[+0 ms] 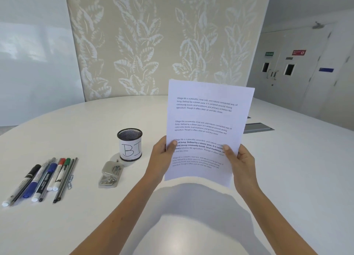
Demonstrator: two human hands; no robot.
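Observation:
A white printed sheet of paper [206, 120] with several short paragraphs of text is held upright above the white table [287, 168]. My left hand [160, 157] pinches its lower left edge, thumb on the front. My right hand [241, 164] pinches the lower right edge the same way. The fingers of both hands are hidden behind the sheet.
A black mesh pen cup [130, 144] labelled "BI" stands left of the paper. A metal hole punch [110, 174] lies in front of it. Several markers and pens [42, 178] lie in a row at the far left, with paper clips [70, 181] beside them. A grey cable hatch [258, 127] sits behind the sheet.

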